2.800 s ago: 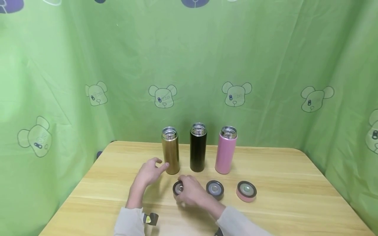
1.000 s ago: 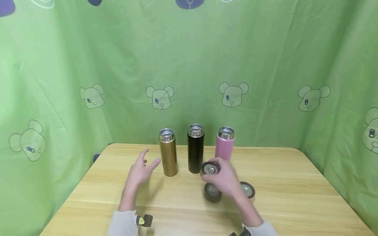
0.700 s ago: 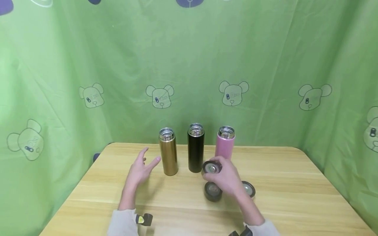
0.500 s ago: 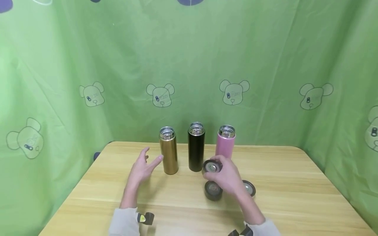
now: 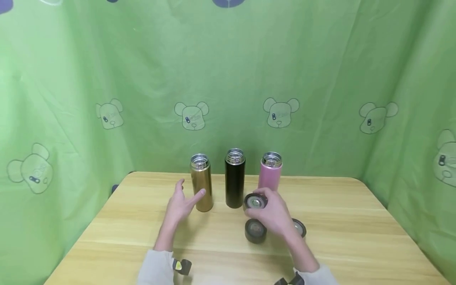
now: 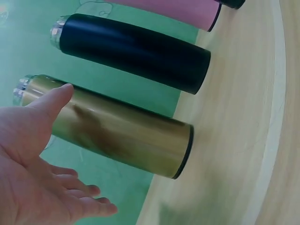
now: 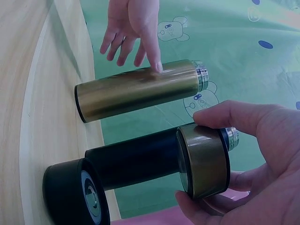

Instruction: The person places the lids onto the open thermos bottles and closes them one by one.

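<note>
My right hand [image 5: 274, 213] pinches a gold flask lid [image 7: 205, 160] between thumb and fingers, raised off the table with its inner side up. Just below it a black lid [image 5: 255, 231] lies on the table. Partly behind my right hand is another lid [image 5: 301, 228], pink-sided in the earliest view. A gold flask [image 5: 203, 186] stands uncapped, and my left hand [image 5: 179, 206] is beside it, fingers spread, holding nothing. Its thumb overlaps the flask in view; I cannot tell if it touches. An uncapped black flask [image 5: 235, 182] and pink flask [image 5: 269, 176] stand to the right.
The wooden table [image 5: 221, 261] runs up to a green curtain [image 5: 228, 71] printed with bear heads, which also hangs at both sides. All three flasks stand in a row towards the far edge.
My right hand has lifted the gold lid from the table and carried it right, above the black lid, where it stays. My left hand drew back left, then returned towards the gold flask.
</note>
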Tool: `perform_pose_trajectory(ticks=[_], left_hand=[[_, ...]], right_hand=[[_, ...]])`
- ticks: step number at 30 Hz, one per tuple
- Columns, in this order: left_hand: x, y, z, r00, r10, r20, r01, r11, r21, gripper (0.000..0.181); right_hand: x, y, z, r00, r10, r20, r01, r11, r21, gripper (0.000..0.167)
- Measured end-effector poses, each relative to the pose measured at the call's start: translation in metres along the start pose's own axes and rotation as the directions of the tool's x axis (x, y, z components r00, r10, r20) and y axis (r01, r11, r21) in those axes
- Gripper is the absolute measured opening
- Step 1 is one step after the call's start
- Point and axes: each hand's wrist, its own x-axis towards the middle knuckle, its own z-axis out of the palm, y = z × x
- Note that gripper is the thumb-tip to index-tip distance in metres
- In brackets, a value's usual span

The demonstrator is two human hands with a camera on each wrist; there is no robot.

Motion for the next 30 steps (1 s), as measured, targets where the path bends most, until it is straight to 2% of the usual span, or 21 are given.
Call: perform_pose_trajectory(ticks=[5, 11, 16, 22, 30], left_hand=[[0.011, 0.001, 0.001, 1.0, 0.005, -0.018, -0.005, 1.0, -0.004, 0.116], [0.023, 0.007, 0.003, 0.999, 0.005, -0.036, -0.007, 0.997, -0.074, 0.117], [0.027, 0.013, 0.013, 0.999, 0.029, -0.022, -0.031, 0.994, -0.109, 0.104], [0.03, 0.011, 0.023, 0.999, 0.044, -0.024, -0.047, 0.991, -0.125, 0.083], [0.035, 0.009, 0.019, 0.998, 0.056, -0.018, -0.057, 0.992, -0.109, 0.092]], right_hand=[[-0.001, 0.0, 0.0, 1.0, -0.001, -0.004, 0.001, 1.0, 0.004, 0.07], [-0.002, 0.0, 0.0, 1.0, -0.001, -0.001, 0.001, 1.0, 0.006, 0.071], [-0.002, 0.0, -0.001, 1.0, 0.002, -0.001, -0.002, 1.0, 0.002, 0.071], [-0.003, 0.0, -0.003, 1.0, 0.007, 0.002, -0.007, 1.0, -0.003, 0.072], [-0.003, -0.002, -0.004, 1.0, 0.018, 0.008, -0.018, 1.0, 0.003, 0.074]])
